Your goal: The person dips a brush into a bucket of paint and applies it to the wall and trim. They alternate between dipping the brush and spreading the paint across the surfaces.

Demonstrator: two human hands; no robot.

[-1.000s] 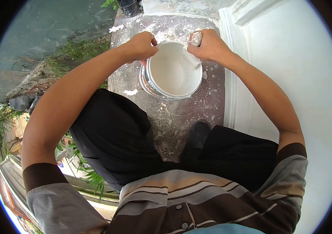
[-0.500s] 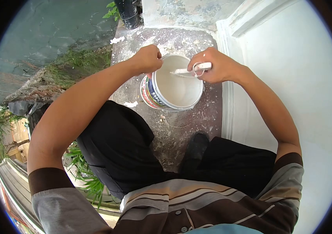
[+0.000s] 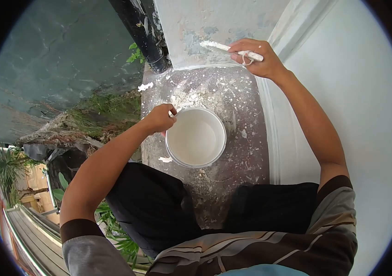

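My right hand (image 3: 256, 57) grips a white-smeared paintbrush (image 3: 219, 46) by its handle, a loop of string hanging at the handle's end. The brush tip overlaps the lower part of the patchy wall (image 3: 214, 20). Below it, a round bucket (image 3: 223, 147) with whitish paint (image 3: 196, 138) inside stands on the speckled ledge. At the bucket's left rim, my left hand (image 3: 162, 118) is closed on the edge with bent fingers.
White flakes and drips cover the ledge (image 3: 246, 161). A black pipe (image 3: 145, 37) rises at the ledge's far left corner. On the right runs a white wall (image 3: 343, 83) with moulding. Grass (image 3: 108, 106) and a drop lie to the left.
My right hand has lifted the paintbrush out of the bucket and carried it forward to the wall. The bucket, tilted before, now stands level, my left hand still on its rim.
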